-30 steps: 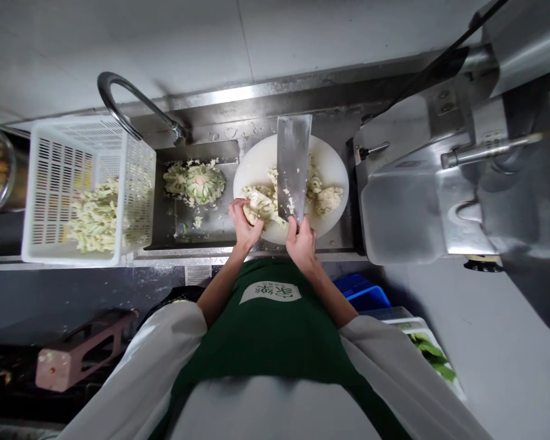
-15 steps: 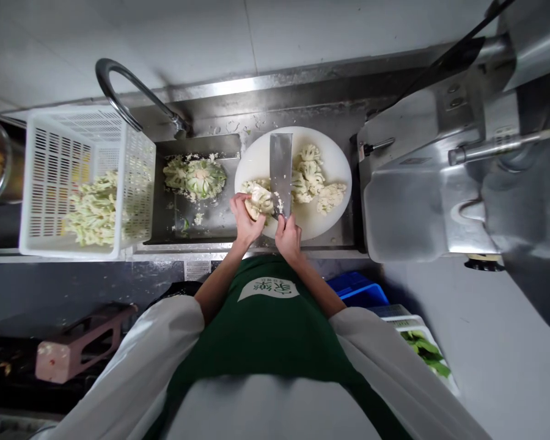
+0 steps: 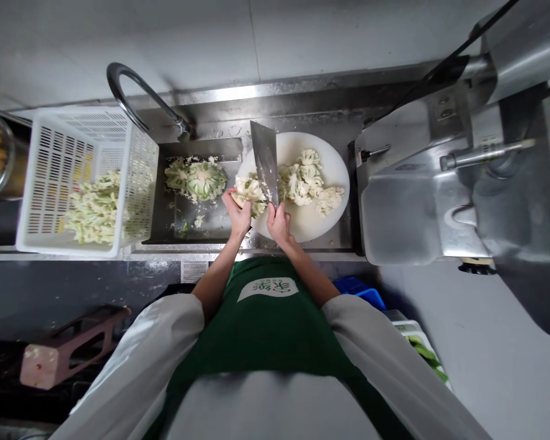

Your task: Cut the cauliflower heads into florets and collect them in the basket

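My left hand (image 3: 239,215) is closed around a piece of cauliflower (image 3: 250,192) at the left edge of the round white cutting board (image 3: 316,226). Gripped in my right hand (image 3: 279,223) is a cleaver (image 3: 265,156), its broad blade pointing away from me and tilted to the left, right beside the held piece. Cut cauliflower florets (image 3: 302,180) lie on the board to the right of the blade. My fingers partly hide the cleaver's handle.
More cauliflower (image 3: 204,181) lies in the sink basin (image 3: 211,226) on the left. A white plastic basket (image 3: 140,183) holding florets stands left of it, under a curved faucet (image 3: 137,91). A metal slicing machine (image 3: 398,214) stands on the right.
Both hands have moved left with the cauliflower piece and the cleaver. The blade, nearly straight before, now leans left. The florets on the board stay about where they were.
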`<state>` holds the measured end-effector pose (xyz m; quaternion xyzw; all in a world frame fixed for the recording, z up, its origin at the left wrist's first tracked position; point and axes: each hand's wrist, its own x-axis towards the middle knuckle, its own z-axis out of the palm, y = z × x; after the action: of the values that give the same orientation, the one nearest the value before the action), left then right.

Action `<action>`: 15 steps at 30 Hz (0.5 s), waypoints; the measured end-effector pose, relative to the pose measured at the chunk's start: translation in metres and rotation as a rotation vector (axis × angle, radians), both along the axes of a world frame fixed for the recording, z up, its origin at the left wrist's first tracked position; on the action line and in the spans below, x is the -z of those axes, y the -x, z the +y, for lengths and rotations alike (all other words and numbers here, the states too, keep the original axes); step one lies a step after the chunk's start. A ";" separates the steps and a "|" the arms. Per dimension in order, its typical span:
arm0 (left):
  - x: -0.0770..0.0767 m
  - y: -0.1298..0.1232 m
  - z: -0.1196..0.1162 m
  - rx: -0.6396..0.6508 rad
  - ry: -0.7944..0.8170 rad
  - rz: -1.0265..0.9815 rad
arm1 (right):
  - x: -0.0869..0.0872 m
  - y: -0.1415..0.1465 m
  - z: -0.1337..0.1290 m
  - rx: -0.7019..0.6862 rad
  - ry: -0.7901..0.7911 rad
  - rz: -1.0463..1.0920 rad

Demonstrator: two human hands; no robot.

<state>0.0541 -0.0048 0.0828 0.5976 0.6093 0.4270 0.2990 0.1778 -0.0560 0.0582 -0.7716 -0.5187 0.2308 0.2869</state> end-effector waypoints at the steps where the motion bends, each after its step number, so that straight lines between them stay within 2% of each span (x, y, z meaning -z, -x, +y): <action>1: -0.001 -0.001 0.000 -0.043 0.006 -0.012 | -0.005 -0.003 0.002 -0.027 0.004 0.000; 3: -0.004 -0.005 0.001 -0.098 0.012 -0.022 | -0.018 -0.009 0.006 -0.081 0.002 0.006; 7: -0.007 -0.010 -0.002 -0.078 0.000 0.006 | -0.036 -0.016 0.004 -0.093 0.014 0.033; 9: -0.007 -0.011 -0.003 -0.076 -0.004 0.010 | -0.033 -0.015 0.001 -0.056 0.026 0.050; 12: -0.006 -0.007 -0.004 -0.059 0.005 0.007 | -0.020 -0.014 -0.001 -0.031 -0.002 0.076; 15: -0.007 0.001 -0.005 -0.020 0.019 0.071 | -0.007 -0.027 -0.002 -0.017 -0.060 0.094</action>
<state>0.0535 -0.0096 0.0896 0.6036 0.6293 0.4025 0.2785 0.2048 -0.0582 0.0656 -0.7465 -0.5178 0.2534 0.3321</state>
